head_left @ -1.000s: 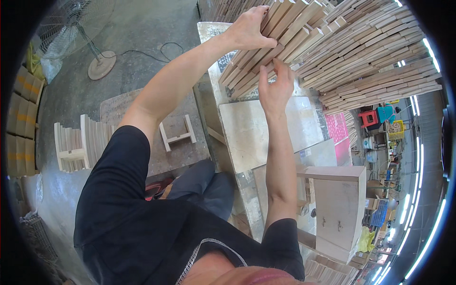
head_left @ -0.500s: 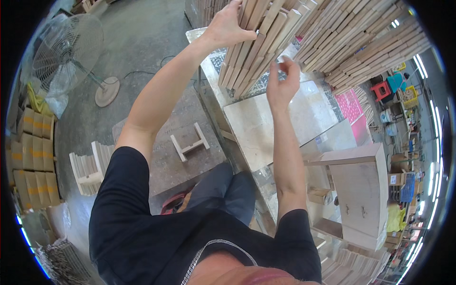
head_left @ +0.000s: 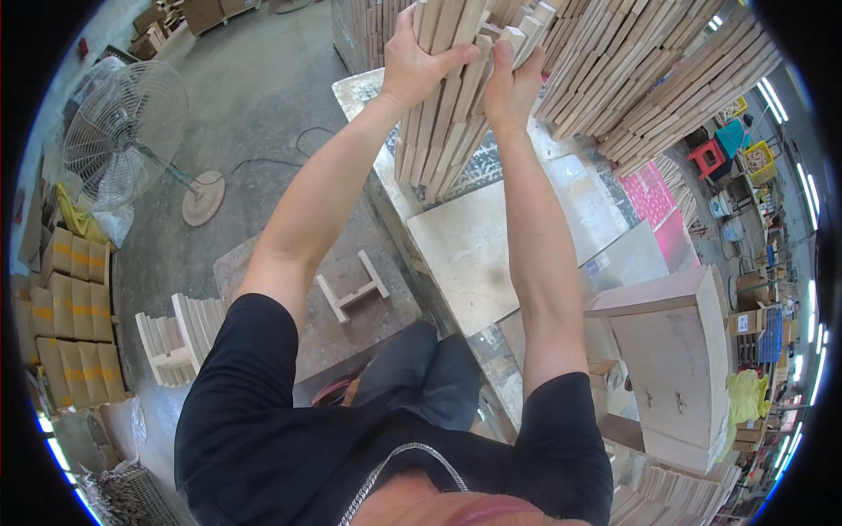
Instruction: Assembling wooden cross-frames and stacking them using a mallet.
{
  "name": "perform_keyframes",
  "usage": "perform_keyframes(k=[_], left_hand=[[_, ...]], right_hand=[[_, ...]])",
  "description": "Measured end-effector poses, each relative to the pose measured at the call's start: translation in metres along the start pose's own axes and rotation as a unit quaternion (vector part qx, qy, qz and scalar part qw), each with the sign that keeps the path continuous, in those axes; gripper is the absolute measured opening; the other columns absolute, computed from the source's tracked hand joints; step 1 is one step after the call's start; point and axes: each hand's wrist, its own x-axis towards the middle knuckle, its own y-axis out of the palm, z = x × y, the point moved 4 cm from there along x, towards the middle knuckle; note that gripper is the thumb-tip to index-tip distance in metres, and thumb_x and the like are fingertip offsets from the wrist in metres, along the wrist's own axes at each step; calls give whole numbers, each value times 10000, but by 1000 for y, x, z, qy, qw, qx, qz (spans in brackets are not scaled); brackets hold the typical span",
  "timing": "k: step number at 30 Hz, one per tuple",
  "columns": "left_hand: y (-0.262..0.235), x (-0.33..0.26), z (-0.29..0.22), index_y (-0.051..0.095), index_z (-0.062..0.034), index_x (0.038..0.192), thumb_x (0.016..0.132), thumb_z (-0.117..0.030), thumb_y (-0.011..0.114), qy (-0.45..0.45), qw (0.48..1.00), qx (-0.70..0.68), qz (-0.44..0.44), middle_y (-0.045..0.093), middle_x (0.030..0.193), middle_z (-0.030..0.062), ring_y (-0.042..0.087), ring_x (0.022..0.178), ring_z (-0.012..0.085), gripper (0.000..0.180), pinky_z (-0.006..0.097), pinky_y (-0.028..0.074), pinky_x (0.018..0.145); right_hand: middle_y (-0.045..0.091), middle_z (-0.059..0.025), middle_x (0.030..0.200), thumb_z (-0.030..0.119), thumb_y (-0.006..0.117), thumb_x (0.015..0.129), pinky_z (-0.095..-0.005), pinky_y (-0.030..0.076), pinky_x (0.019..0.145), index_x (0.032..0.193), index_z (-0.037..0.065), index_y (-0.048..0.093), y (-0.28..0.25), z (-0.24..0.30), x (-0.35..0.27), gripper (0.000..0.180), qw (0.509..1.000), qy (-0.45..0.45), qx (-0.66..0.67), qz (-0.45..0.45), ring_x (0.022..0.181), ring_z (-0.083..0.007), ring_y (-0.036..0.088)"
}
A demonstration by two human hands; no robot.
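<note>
My left hand [head_left: 419, 68] grips the near bundle of upright wooden strips [head_left: 438, 145] from its left side, with the thumb laid across the front. On the right side of the same bundle, my right hand [head_left: 513, 88] closes on the strips near their upper ends, thumb raised; its fingertips are partly hidden. The bundle stands on a worn workbench [head_left: 358, 89], just behind a flat pale board [head_left: 465, 254]. More stacked strips [head_left: 605, 66] lean close together to the right of my hands.
An H-shaped wooden frame [head_left: 353, 287] lies on a low platform at left, near stacked wooden frames [head_left: 180, 337]. A fan [head_left: 127, 123] and cardboard boxes [head_left: 79, 316] stand farther left. A wooden cabinet-like piece [head_left: 671, 368] sits right of my right arm, and a pink sheet [head_left: 649, 197] lies beyond.
My right hand has moved up and away from me, from in front of the bundle onto its right side. My left hand keeps its hold, and the view has shifted slightly.
</note>
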Motion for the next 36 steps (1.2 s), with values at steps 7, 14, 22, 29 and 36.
perform_keyframes(k=[7,14,22,29,36], left_hand=[[-4,-11,20,347,-3,1515,820,-391,829,-4,998,58,13,591,1379,191,561,1299,266,930,408,443,1090],[-113,-82,192,279,4,1583,1078,-576,329,-220,949,-102,201,344,1603,175,338,1478,288,771,394,260,1218],[4,-140,129,339,-1,1569,1088,-542,345,-269,939,-205,58,356,1621,139,273,1519,256,724,366,166,1249],[-183,-323,97,679,40,1171,882,-315,798,-423,837,309,161,703,1188,205,668,1061,245,474,377,529,923],[-198,-492,84,653,50,1242,779,-492,818,-261,681,544,416,673,1232,252,643,1135,403,732,479,496,982]], right_hand=[[637,-238,1196,591,503,1012,-406,441,1017,1257,-89,523,-13,-22,-11,723,992,-65,-112,-1,1164,-328,600],[606,-151,1297,565,261,1086,-364,337,1125,1343,-51,514,26,-39,-65,713,958,250,137,0,1244,-289,515],[433,-184,1552,564,217,1099,-326,256,1208,1532,-86,344,-53,-97,-106,792,959,259,99,54,1454,-270,369],[690,-108,856,173,734,885,-360,549,753,916,87,717,-107,153,-315,93,973,145,-76,164,826,-271,685],[683,-109,779,110,765,852,-360,523,646,814,60,698,-346,349,-483,92,776,358,-520,-9,709,-237,662]])
